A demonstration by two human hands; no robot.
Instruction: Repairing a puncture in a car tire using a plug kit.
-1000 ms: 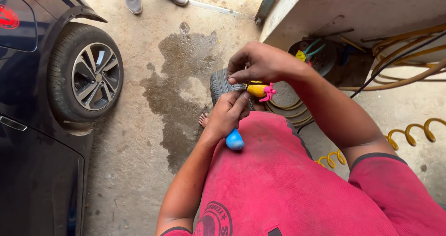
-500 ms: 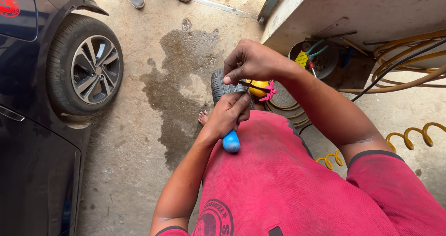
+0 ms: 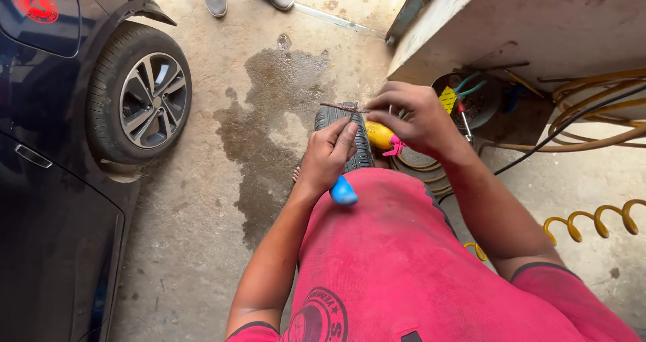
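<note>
Fingers of my left hand (image 3: 328, 155) are wrapped tight round a tool with a blue handle (image 3: 344, 192), whose butt pokes out below my palm while its thin metal shaft rises past my thumb. Right-hand fingers (image 3: 404, 113) are pinched together on one end of a dark, thin repair strip (image 3: 340, 106), which lies across the shaft's tip, just above my left fingertips. It looks light, limp and probably tacky, so I judge it best held by its ends, not its middle. Behind my knuckles stands a small tyre (image 3: 363, 147); beside my right palm sits something yellow and pink (image 3: 383, 137).
</note>
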